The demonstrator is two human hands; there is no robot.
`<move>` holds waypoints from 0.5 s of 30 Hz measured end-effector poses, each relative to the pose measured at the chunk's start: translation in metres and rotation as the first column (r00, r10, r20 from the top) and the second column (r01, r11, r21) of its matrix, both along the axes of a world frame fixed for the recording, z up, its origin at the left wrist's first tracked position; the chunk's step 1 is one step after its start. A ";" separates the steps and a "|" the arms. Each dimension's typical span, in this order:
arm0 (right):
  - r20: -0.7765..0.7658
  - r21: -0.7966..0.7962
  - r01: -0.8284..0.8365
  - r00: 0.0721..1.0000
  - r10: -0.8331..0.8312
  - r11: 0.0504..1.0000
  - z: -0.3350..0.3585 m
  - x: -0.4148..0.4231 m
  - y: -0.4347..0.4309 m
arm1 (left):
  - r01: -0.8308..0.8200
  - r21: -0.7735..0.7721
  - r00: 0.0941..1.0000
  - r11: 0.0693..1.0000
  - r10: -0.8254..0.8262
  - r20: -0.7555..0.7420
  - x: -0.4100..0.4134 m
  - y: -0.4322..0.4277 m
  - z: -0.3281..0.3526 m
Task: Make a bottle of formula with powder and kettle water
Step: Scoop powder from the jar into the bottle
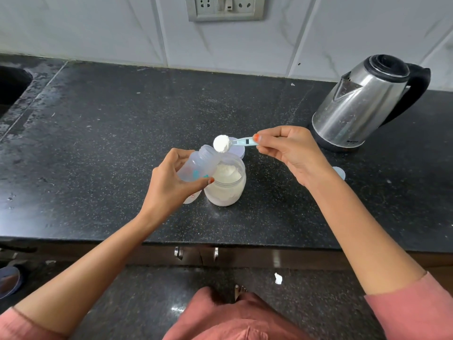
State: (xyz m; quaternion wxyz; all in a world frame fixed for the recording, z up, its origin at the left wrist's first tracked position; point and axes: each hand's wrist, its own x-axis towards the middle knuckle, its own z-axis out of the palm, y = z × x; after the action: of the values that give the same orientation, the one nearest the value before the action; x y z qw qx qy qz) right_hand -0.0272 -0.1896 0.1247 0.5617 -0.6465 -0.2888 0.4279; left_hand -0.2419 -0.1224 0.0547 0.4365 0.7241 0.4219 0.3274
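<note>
White powder heaps the scoop [221, 143] pinched by the right hand [291, 153], just above the tilted bottle [196, 168] gripped in the left hand [169, 182]. Beside that hand stands the open jar [226, 182]; right of the right hand, the kettle [362, 101], both on the worktop [98, 133].

Your black speckled bench [98, 143] carries an open jar [228, 190] of white powder at centre, a pale lid [239, 151] just behind it, and a steel kettle [362, 101] back right.

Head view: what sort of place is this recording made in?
Most likely a home kitchen: black granite counter, steel electric kettle standing on it, socket panel in the tiled wall behind.
</note>
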 end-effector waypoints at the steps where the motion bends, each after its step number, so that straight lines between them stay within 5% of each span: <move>1: 0.009 0.000 -0.007 1.000 0.007 1.000 0.001 -0.003 0.000 | -0.002 -0.003 1.000 1.000 0.002 0.003 0.000 0.000 0.000; 8: 0.233 0.053 -0.046 0.972 0.032 0.998 0.004 -0.018 -0.002 | -0.009 -0.015 1.000 1.000 0.009 0.016 0.003 -0.001 0.002; 15: 0.561 0.197 -0.113 0.828 -0.018 0.974 -0.003 -0.033 -0.008 | -0.019 -0.059 0.999 0.998 0.021 0.045 0.005 -0.004 0.005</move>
State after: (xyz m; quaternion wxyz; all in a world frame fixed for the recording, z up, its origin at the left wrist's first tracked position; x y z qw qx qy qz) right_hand -0.0605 -0.1980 0.1218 0.5102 -0.6691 -0.5024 0.1990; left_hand -0.2369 -0.1261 0.0596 0.4639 0.6990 0.4283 0.3358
